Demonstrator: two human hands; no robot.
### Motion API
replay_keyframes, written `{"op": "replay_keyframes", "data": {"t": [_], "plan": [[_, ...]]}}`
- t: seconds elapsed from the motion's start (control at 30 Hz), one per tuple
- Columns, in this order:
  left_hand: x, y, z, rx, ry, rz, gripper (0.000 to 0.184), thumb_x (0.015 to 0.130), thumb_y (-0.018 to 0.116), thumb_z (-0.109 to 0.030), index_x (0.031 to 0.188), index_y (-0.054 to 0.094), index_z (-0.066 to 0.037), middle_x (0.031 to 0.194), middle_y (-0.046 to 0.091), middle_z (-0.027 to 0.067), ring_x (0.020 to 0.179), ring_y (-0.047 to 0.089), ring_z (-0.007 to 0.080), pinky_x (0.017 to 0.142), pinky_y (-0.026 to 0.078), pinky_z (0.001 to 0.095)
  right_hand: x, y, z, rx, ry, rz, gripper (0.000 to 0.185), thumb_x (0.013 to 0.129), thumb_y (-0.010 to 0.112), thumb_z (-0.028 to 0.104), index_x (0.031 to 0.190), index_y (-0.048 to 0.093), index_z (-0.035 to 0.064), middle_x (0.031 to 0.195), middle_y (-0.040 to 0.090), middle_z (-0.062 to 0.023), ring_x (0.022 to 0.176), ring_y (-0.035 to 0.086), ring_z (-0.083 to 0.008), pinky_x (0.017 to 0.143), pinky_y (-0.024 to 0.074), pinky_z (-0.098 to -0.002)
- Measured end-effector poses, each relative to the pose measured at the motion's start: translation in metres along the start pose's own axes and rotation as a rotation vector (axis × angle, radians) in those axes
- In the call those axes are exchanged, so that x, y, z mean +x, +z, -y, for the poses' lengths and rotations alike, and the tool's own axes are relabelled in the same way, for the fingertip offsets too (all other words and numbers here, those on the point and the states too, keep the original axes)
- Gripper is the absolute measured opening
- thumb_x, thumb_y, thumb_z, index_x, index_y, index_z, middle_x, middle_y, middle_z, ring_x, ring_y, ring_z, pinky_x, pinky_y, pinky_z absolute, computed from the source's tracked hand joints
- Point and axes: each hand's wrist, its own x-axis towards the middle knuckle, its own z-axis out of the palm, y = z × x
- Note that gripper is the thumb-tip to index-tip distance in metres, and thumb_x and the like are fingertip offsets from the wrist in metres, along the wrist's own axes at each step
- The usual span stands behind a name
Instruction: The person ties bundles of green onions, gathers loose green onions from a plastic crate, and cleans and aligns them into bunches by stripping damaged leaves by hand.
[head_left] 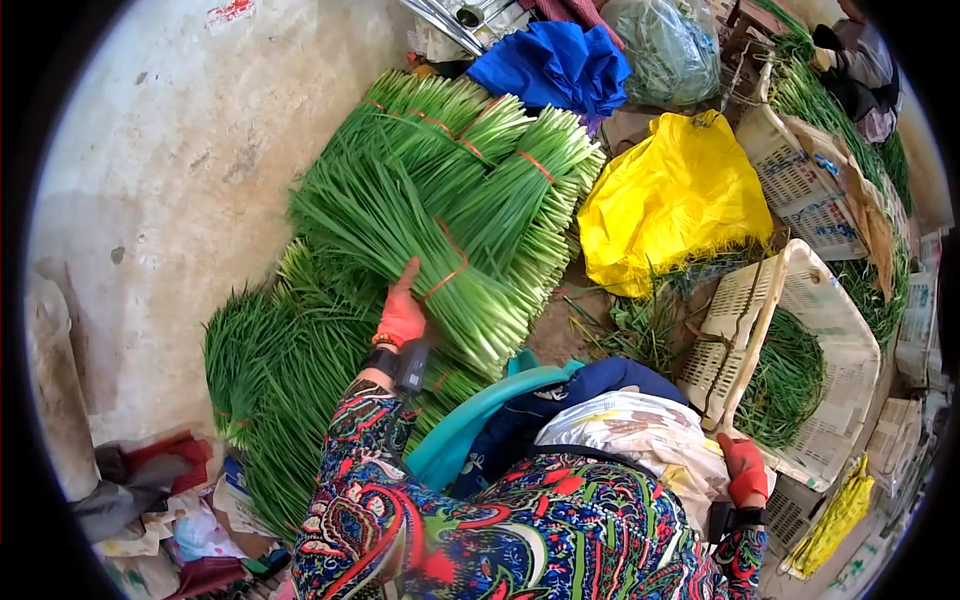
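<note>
My left hand (401, 312), in a red glove with a bare fingertip, grips the near edge of a bunch of garlic chives (440, 260) tied with red bands. Its thumb lies along the leaves; the other fingers are hidden under the bunch. That bunch rests on a stack of similar tied bunches (540, 165), pale stem ends to the right. My right hand (743, 468), also red-gloved, is beside the near corner of a white plastic basket (737, 340), close to the pale patterned cloth (630, 430) over my lap. How its fingers are bent does not show clearly.
Loose chives (290, 370) spread below the stack. A yellow sack (675, 205), a blue cloth bag (553, 70) and a clear bag of greens (665, 50) lie at the back. A teal basin (475, 415) stands by my lap. Another person (868, 70) is at far right.
</note>
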Motion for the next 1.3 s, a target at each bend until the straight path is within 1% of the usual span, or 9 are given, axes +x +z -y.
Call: {"op": "replay_keyframes", "data": {"t": [0.03,0.2,0.4,0.53,0.57,0.87,1.0,1.13,1.3], "plan": [[-0.005,0.004,-0.008,0.033,0.001,-0.073,0.056,0.075,0.067,-0.033,0.118,0.046,-0.004,0.112,0.054,0.0070,0.096,0.052,0.0227,0.087,0.042,0.0339,0.006,0.009,-0.011,0.009,-0.072,-0.073,0.051,0.082,0.047,0.046,0.072,0.060,-0.0020,0.079,0.058,-0.0244,0.080,0.055,-0.0388,0.069,0.0425,-0.0400],[-0.031,0.051,-0.067,0.399,0.303,0.173,0.058,0.073,0.069,-0.032,0.118,0.046,-0.003,0.111,0.055,0.0060,0.099,0.052,0.0194,0.089,0.041,0.0342,-0.006,0.004,-0.001,-0.043,-0.088,-0.126,0.050,0.082,0.047,0.047,0.074,0.061,0.0008,0.080,0.059,-0.0237,0.081,0.055,-0.0387,0.069,0.0436,-0.0410],[-0.032,0.065,-0.122,0.991,0.571,0.151,0.069,0.066,0.076,-0.019,0.120,0.039,0.003,0.109,0.056,0.0129,0.097,0.054,0.0210,0.086,0.043,0.0327,-0.009,0.007,-0.002,-0.092,-0.083,-0.144,0.049,0.083,0.043,0.047,0.074,0.062,0.0025,0.079,0.059,-0.0224,0.081,0.056,-0.0386,0.070,0.0443,-0.0423],[-0.051,0.071,-0.129,1.517,0.798,0.003,0.078,0.062,0.076,-0.021,0.125,0.037,0.001,0.111,0.054,0.0184,0.100,0.054,0.0281,0.086,0.043,0.0344,-0.021,0.001,0.005,-0.152,-0.202,-0.160,0.050,0.083,0.042,0.047,0.074,0.062,0.0031,0.079,0.059,-0.0220,0.080,0.056,-0.0382,0.070,0.0442,-0.0431],[-0.057,0.070,-0.129,1.729,0.838,-0.114,0.079,0.062,0.075,-0.025,0.129,0.036,-0.007,0.112,0.052,0.0194,0.102,0.052,0.0338,0.087,0.043,0.0375,-0.016,0.004,0.001,-0.095,-0.117,-0.152,0.049,0.083,0.042,0.047,0.075,0.063,0.0037,0.079,0.060,-0.0218,0.080,0.056,-0.0380,0.070,0.0443,-0.0429],[-0.089,0.024,-0.224,2.239,0.982,-0.596,0.076,0.063,0.073,-0.025,0.130,0.036,-0.021,0.104,0.055,0.0155,0.101,0.049,0.0328,0.096,0.034,0.0416,-0.026,0.008,0.005,-0.023,-0.100,-0.248,0.053,0.083,0.045,0.048,0.073,0.061,-0.0018,0.079,0.060,-0.0223,0.080,0.057,-0.0380,0.068,0.0442,-0.0435],[-0.060,-0.035,-0.284,2.203,0.986,-0.909,0.083,0.065,0.072,-0.024,0.134,0.026,-0.027,0.120,0.047,0.0085,0.116,0.039,0.0308,0.102,0.024,0.0480,-0.026,0.008,0.009,-0.177,-0.091,-0.257,0.052,0.084,0.045,0.047,0.074,0.061,-0.0010,0.078,0.060,-0.0220,0.079,0.057,-0.0378,0.066,0.0438,-0.0443],[-0.032,-0.079,-0.278,2.520,0.528,-1.328,0.084,0.068,0.066,-0.022,0.137,0.020,-0.029,0.141,0.023,0.0074,0.129,0.020,0.0355,0.100,0.020,0.0538,-0.026,0.013,0.004,-0.065,-0.091,-0.267,0.050,0.084,0.046,0.046,0.072,0.061,-0.0002,0.075,0.059,-0.0239,0.077,0.055,-0.0410,0.065,0.0414,-0.0472],[0.017,-0.077,-0.196,2.360,0.430,-1.078,0.081,0.069,0.063,-0.029,0.138,0.019,-0.025,0.143,0.020,0.0108,0.130,0.019,0.0359,0.101,0.018,0.0536,-0.035,0.011,0.015,-0.089,-0.023,-0.267,0.050,0.083,0.047,0.046,0.075,0.062,-0.0013,0.077,0.058,-0.0251,0.079,0.054,-0.0417,0.068,0.0415,-0.0464]]}}
